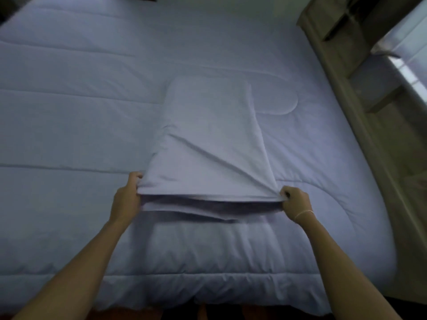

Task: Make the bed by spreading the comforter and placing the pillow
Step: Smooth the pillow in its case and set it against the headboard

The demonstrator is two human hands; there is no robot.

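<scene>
Pale comforter (92, 100) spread flat over the whole bed, a folded cloth held at its near end.

Along the bed's right side runs a wooden headboard unit (360, 72) with open shelves, a bright window (413, 65) beyond it. The folded pale cloth (208, 135), pillow or cover I cannot tell, lies mid-bed on the comforter. The left hand (128, 197) grips its near left corner; the right hand (295, 203), thin band (303, 213) at the wrist, pinches the right corner.
</scene>
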